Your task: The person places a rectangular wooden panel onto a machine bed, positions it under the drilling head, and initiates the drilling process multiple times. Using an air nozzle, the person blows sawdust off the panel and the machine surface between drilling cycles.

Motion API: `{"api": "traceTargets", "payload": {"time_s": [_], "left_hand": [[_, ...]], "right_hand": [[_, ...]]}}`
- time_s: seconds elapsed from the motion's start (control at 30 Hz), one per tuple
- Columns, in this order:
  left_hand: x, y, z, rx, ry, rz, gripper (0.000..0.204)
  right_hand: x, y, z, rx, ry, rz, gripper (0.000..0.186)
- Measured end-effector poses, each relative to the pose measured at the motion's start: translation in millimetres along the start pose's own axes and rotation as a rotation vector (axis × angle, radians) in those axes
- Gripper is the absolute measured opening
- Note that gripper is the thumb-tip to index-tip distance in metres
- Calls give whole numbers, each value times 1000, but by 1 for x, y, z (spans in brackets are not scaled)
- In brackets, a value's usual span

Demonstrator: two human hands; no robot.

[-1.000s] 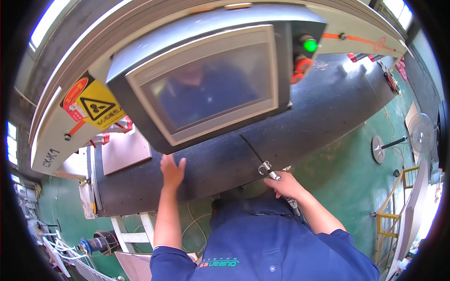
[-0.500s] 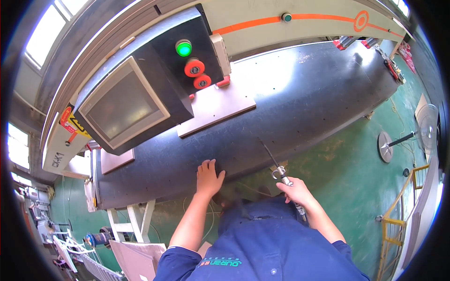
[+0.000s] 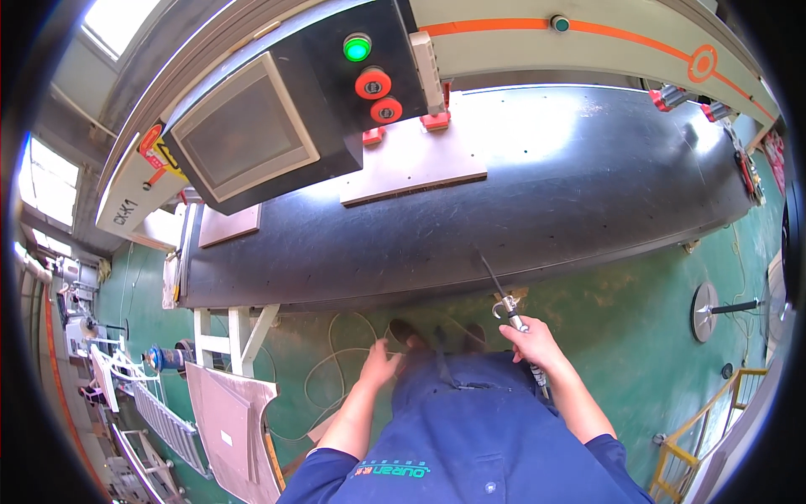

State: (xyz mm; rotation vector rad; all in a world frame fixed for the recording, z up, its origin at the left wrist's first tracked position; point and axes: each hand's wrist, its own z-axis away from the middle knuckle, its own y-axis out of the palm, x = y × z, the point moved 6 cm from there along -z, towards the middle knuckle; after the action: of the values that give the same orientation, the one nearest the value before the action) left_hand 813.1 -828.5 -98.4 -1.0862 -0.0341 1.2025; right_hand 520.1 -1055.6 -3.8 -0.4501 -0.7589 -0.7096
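My right hand (image 3: 533,343) is closed around an air blow gun (image 3: 510,307) with a silver body. Its thin dark nozzle points away from me, toward the front edge of a long black worktable (image 3: 403,252). My left hand (image 3: 380,364) hangs near my body, short of the table, with nothing in it and its fingers loosely apart. On the table lies a flat brown panel (image 3: 420,181), with red clamp pads (image 3: 436,121) on its far side. A smaller brown board (image 3: 231,225) lies at the table's left end.
A machine control box with a screen (image 3: 245,126), a lit green button (image 3: 357,48) and red buttons (image 3: 373,83) overhangs the table's far side. Brown boards (image 3: 231,424) lean below the white trestle leg (image 3: 238,340). Hose loops (image 3: 327,374) lie on the green floor by my feet.
My left hand has come back from over the table's front edge to beside my body. The view has shifted, so the table sits farther from me. My right hand keeps holding the blow gun.
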Motion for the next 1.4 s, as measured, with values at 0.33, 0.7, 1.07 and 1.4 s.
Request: {"api": "traceTargets", "payload": {"time_s": [0.33, 0.7, 1.07, 1.4], "left_hand": [[132, 53, 44, 206, -381, -36, 63], [-15, 2, -6, 99, -14, 280, 45], [-187, -128, -145, -347, 533, -79, 43], [-211, -195, -232, -356, 196, -571, 73]], "right_hand": [[12, -1, -3, -25, 25, 36, 33], [16, 6, 4, -38, 47, 72, 36], [1, -3, 18, -170, 40, -46, 36], [3, -9, 31, -319, 73, -180, 33]]}}
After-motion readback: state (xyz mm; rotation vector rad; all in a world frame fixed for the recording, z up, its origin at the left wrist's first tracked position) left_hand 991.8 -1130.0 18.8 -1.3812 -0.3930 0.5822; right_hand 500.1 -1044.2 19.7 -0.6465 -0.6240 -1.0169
